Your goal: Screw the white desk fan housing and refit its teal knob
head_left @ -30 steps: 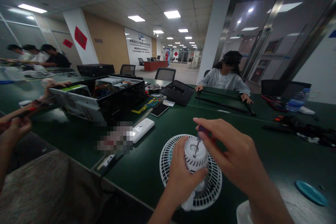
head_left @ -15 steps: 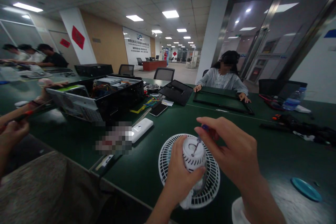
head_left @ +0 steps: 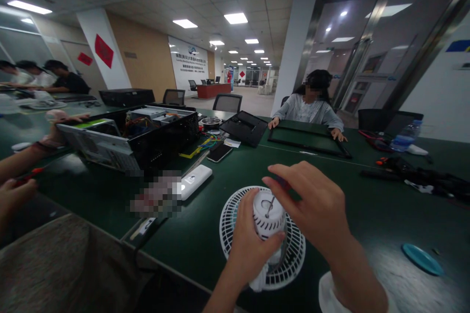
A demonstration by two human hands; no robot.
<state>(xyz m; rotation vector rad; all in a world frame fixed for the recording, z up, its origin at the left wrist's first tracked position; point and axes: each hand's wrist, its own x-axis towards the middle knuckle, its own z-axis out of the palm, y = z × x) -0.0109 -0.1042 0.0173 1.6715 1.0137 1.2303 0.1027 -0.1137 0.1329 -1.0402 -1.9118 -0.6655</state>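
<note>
A small white electric fan (head_left: 270,212) rests face down on the green table, its round motor housing on top and its grille (head_left: 229,225) spread flat below. Around the housing's left side wraps my left hand (head_left: 247,239), thumb at the front. My right hand (head_left: 312,198) pinches the handle of a screwdriver (head_left: 272,201), which is mostly hidden by the fingers. The thin shaft slants down to the top of the housing, its tip at or near a small dark hole.
An opened computer case (head_left: 135,134) stands at left, with another person's hands beside it. A white power bank (head_left: 196,182) and a phone (head_left: 219,152) lie left of the fan. Across the table a person holds a black frame (head_left: 308,145). A teal disc (head_left: 422,259) lies at right.
My right hand has shifted slightly left, and its fingers now cover more of the screwdriver handle. The whole view has moved a little. My left hand keeps its hold.
</note>
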